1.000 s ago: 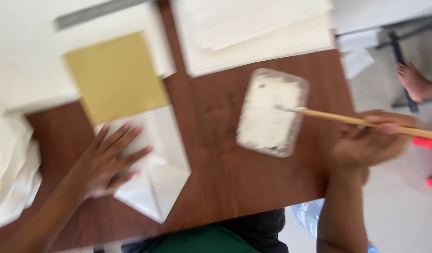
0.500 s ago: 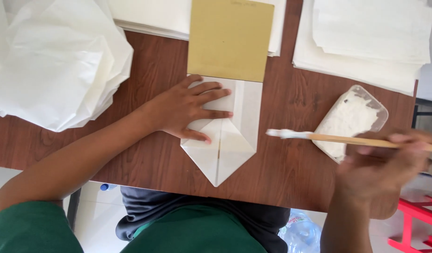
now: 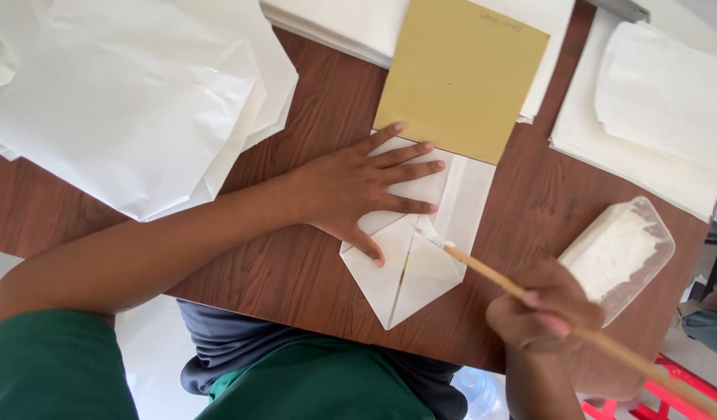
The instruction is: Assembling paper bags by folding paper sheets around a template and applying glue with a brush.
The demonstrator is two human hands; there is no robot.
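head view, looking down on a brown wooden table [image 3: 296, 272]. a white folded paper piece with a pointed lower flap [image 3: 420, 272] lies near the table's front edge, its upper end tucked under a mustard-yellow square card [image 3: 459, 74]. left hand [image 3: 350, 187] lies flat on the paper, fingers spread. right hand [image 3: 545, 311] closes its fingers around a thin wooden-handled brush [image 3: 490, 276], whose tip appears to touch the paper's fold. a clear plastic tray of white paste [image 3: 619, 253] sits beside the right hand.

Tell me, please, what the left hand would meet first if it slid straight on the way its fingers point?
Probably the mustard-yellow card: the left hand lies flat on the folded white paper, fingers pointing toward the card's lower edge, just beyond the fingertips.
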